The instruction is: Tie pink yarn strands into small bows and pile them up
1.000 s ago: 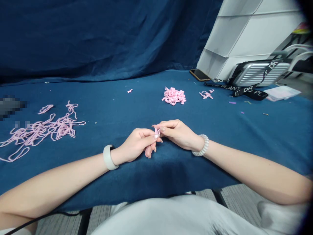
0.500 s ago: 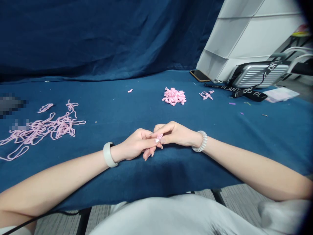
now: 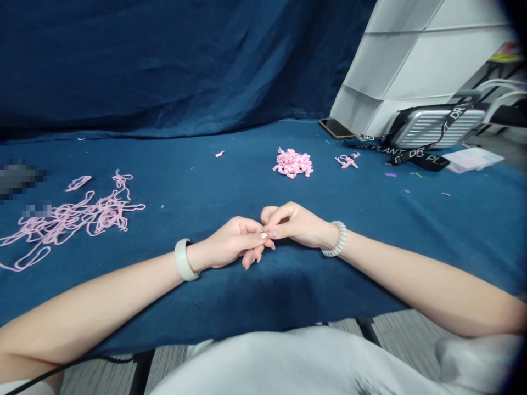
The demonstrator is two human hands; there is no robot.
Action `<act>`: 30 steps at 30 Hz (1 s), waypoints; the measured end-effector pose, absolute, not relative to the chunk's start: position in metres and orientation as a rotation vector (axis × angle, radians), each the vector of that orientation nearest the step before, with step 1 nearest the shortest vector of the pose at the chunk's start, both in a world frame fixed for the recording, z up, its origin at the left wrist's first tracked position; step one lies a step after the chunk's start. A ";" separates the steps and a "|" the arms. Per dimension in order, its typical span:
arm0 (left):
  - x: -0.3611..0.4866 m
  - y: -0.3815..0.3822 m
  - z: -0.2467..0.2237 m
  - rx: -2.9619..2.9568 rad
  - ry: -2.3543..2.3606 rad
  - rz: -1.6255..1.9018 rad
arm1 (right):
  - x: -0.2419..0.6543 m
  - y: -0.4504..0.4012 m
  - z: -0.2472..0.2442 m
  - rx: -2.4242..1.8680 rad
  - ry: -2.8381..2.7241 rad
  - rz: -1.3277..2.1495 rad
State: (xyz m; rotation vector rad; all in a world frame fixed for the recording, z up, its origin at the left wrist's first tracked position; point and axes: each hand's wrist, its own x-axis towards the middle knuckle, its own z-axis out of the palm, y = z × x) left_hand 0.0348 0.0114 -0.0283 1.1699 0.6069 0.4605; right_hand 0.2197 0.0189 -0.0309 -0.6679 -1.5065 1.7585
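Observation:
My left hand (image 3: 234, 241) and my right hand (image 3: 297, 226) meet fingertip to fingertip above the front of the blue-covered table. Thumbs and forefingers on both hands are pinched together. Between them is a small piece of pink yarn, seen half a second ago and now almost fully hidden by the fingers. A pile of pink yarn knots (image 3: 293, 163) lies beyond my hands. Over to the left, a loose tangle of pale pink yarn (image 3: 105, 213) spreads on the cloth, with a small yarn bundle (image 3: 78, 183) just behind it.
A smaller group of pink yarn bits (image 3: 347, 160) lies right of the pile, and one scrap (image 3: 219, 154) left of it. Far right are a phone (image 3: 336, 128), a silver case (image 3: 442, 127), a black lanyard (image 3: 424, 159) and a flat pale packet (image 3: 473, 159). White boxes (image 3: 411, 60) stand behind.
My right fingers have closed down over the pink yarn piece, which showed between the fingertips before and is now covered. Both hands otherwise stay in nearly the same place.

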 end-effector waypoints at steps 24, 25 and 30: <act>0.039 0.011 -0.030 1.131 0.722 0.498 | 0.214 0.016 -0.026 -0.754 -1.024 1.929; 0.039 0.011 -0.031 1.128 0.721 0.498 | 0.214 0.016 -0.026 -0.759 -1.014 1.926; 0.038 0.011 -0.031 1.131 0.744 0.499 | 0.214 0.017 -0.028 -0.776 -0.972 1.912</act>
